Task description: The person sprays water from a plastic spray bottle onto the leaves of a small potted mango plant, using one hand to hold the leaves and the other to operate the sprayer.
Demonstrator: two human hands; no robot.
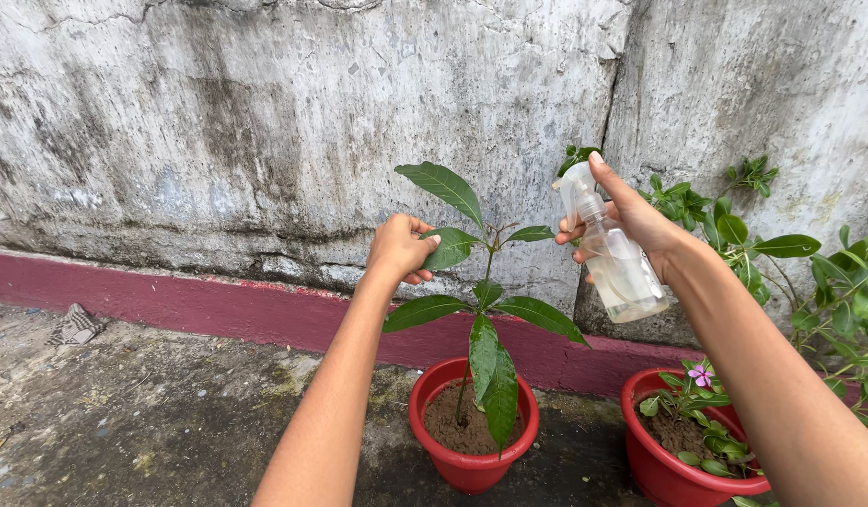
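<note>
arms: two, slender | sleeves: none in view | wrists, fingers: unadorned

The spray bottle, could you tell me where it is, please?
In the head view, right of centre: the spray bottle is in the right hand, beside the potted sapling's upper leaves.

Clear, colourless spray bottle (614, 255) with a whitish translucent trigger head, holding faintly cloudy liquid, against a grey-white wall (265, 122) blotched with dark streaks and black mould stains. Glossy deep-green leaves on the sapling (481, 319), paler midribs showing, above brown soil in a bright red pot (472, 465); a second red pot (673, 474) at the right edge of the ground with small green leaves and one pink flower (700, 376). Maroon painted band (171, 300) along the wall's foot, dull grey concrete ground (124, 413) mottled with green moss and damp dark patches.
</note>
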